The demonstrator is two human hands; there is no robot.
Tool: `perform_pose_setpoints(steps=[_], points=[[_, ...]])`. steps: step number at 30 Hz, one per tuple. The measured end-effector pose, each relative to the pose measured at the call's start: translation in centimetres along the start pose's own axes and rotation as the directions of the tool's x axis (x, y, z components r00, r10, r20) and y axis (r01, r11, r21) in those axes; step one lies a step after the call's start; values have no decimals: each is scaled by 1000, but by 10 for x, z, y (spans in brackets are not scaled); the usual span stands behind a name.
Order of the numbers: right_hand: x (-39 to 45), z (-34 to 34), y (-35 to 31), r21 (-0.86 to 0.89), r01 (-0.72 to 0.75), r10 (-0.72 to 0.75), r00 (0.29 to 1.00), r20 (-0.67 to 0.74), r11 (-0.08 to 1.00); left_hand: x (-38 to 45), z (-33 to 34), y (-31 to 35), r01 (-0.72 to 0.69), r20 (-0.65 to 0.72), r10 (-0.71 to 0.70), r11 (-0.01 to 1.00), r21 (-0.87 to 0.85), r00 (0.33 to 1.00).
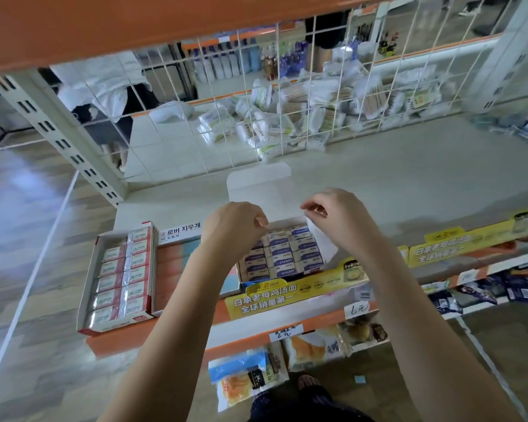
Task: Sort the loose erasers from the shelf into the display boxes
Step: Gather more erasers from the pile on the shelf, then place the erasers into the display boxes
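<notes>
A: Head view: both hands are raised over the open display box (282,254) on the shelf (409,184). The left hand (232,226) is curled; whether anything is pinched cannot be told.

B: The box's right side flap (320,239) is pinched by the right hand (333,211). Blue-labelled erasers (284,263) are packed inside; red-labelled erasers (119,272) are seen in the left box (87,284).

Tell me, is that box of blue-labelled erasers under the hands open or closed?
Open. The blue eraser box has its white lid flap standing up behind it, and rows of erasers show inside.
</notes>
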State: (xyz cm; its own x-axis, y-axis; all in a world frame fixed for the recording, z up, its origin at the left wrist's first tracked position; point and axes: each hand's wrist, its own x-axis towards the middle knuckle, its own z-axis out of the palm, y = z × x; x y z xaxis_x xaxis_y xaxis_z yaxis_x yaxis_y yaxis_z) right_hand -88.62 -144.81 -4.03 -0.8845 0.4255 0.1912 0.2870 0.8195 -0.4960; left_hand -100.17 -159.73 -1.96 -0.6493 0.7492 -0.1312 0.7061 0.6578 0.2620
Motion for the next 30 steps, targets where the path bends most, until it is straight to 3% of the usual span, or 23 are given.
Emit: perform_pose_setpoints(steps=[5,10,15,23,30], points=[[13,-23,5,-154,42,-27,995,99,987,32,-11,29,-179,-5,182,975,133,983],[13,-61,60,-349,-67,130,978,162,935,73,1,111,-398,135,375,852,339,917],[-17,-117,147,-408,-232,311,940,139,883,104,36,217,-539,200,501,769,343,842],[-71,-218,308,-437,-462,519,855,11,771,158,93,404,-585,130,573,768,262,809],[-85,-263,409,-383,-550,598,802,7,742,202,129,497,-579,121,566,795,181,815]])
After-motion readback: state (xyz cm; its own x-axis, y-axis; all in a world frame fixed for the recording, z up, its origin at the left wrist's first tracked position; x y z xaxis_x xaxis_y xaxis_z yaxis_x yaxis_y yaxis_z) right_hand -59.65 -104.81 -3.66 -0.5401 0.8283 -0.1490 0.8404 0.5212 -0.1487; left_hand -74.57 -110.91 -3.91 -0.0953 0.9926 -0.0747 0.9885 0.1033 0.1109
